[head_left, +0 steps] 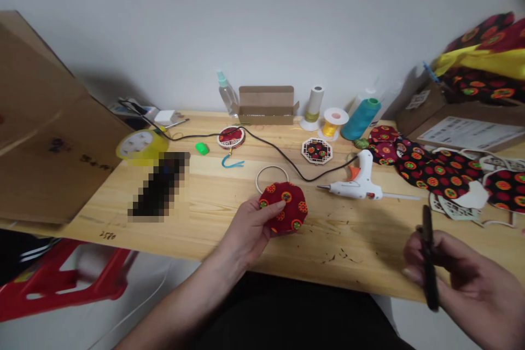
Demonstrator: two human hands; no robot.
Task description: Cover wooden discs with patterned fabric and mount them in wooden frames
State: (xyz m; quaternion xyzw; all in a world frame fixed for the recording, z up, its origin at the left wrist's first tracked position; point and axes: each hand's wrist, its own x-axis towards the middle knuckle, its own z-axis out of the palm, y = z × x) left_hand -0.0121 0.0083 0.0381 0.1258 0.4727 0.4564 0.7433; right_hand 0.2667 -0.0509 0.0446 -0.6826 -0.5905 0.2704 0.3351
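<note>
My left hand [250,229] grips a round piece of dark red fabric with orange and green dots [286,208] by its left edge, just above the wooden table [205,219]. A thin pale ring [268,174] lies right behind it. My right hand [459,276], at the lower right over the table's front edge, is closed around a slim dark tool [429,257] that points up and down; it looks like scissors or a pen, too blurred to name. A white glue gun [359,180] lies between both hands, its black cord running left.
Printed fabric rounds [430,172] and white cut-out frames lie at the right. Thread spools [361,119], a spray bottle [227,93] and a small cardboard box [266,104] stand along the back. Yellow tape roll [141,146] and a large cardboard sheet [45,131] are left. A red stool [69,279] stands below.
</note>
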